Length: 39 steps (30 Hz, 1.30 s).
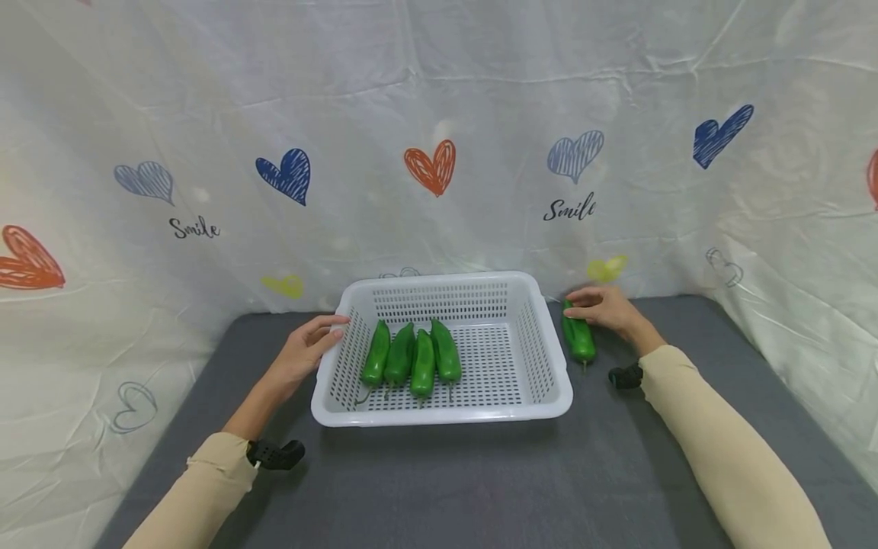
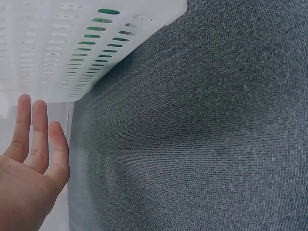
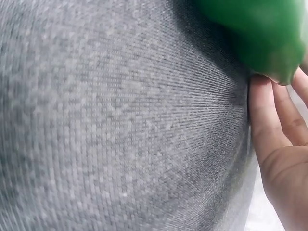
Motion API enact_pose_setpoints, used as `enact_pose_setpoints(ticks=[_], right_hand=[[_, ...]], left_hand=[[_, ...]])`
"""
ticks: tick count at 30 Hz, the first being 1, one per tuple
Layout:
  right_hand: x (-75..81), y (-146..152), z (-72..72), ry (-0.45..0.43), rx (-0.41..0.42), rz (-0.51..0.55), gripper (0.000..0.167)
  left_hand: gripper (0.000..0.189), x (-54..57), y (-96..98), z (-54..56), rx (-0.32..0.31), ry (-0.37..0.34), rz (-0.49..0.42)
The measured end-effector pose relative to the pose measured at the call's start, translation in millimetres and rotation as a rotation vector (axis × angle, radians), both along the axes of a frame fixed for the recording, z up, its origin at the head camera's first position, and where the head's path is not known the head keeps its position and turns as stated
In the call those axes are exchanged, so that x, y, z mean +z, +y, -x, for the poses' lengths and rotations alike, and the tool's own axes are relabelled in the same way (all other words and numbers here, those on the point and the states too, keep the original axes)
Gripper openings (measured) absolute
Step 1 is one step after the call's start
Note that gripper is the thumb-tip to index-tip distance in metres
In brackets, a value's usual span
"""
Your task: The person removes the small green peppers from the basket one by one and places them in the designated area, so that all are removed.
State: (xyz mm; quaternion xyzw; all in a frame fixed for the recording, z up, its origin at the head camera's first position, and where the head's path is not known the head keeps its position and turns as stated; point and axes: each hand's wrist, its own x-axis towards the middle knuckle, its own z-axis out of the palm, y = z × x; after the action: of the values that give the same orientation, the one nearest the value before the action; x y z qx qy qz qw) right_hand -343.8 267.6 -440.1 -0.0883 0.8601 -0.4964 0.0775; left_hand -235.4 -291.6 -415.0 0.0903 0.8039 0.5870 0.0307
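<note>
In the head view, a white plastic basket [image 1: 439,415] with slotted walls stands in the middle of the table. Several long green peppers [image 1: 446,354] lie side by side in its left half, stems toward the near side. My left hand [image 1: 306,352] is at the basket's left rim, its fingertips right at the edge; its fingers look fairly straight in the left wrist view. To the right of the basket, my right hand [image 1: 607,311] pinches the far end of another green pepper [image 1: 581,341] between thumb and fingers. That pepper's stem points toward me.
A dark grey cloth [image 1: 439,488] covers the table. Directly behind it hangs a pale curtain [image 1: 480,229] printed with hearts and "Smile". Black bands with small devices [image 1: 277,455] sit on both wrists, below beige sleeves.
</note>
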Motion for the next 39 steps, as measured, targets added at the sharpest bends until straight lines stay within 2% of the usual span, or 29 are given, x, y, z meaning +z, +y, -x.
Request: enact_pose_setpoints(ticks=[5, 14, 21, 28, 39], right_hand=[[1.5, 2, 0.4, -0.017, 0.029, -0.016, 0.056], [12.7, 10, -7.7, -0.057, 0.103, 0.03, 0.063], [24.4, 15, -14.6, -0.079, 0.084, 0.095, 0.07], [42.3, 10, -27.2, -0.037, 0.089, 0.157, 0.068], [69.5, -8, -44.2, 0.074, 0.08, 0.33, 0.057]], left_hand=[[0.046, -0.4, -0.4, 0.4, -0.003, -0.003, 0.001], [0.046, -2.1, 0.2, 1.7, 0.011, 0.001, 0.008], [0.046, -1.4, 0.9, 1.3, 0.026, -0.018, 0.005], [0.051, 1.1, 0.5, -1.1, 0.033, -0.089, -0.06], [0.05, 2.3, 1.7, -1.0, 0.022, -0.054, -0.081]])
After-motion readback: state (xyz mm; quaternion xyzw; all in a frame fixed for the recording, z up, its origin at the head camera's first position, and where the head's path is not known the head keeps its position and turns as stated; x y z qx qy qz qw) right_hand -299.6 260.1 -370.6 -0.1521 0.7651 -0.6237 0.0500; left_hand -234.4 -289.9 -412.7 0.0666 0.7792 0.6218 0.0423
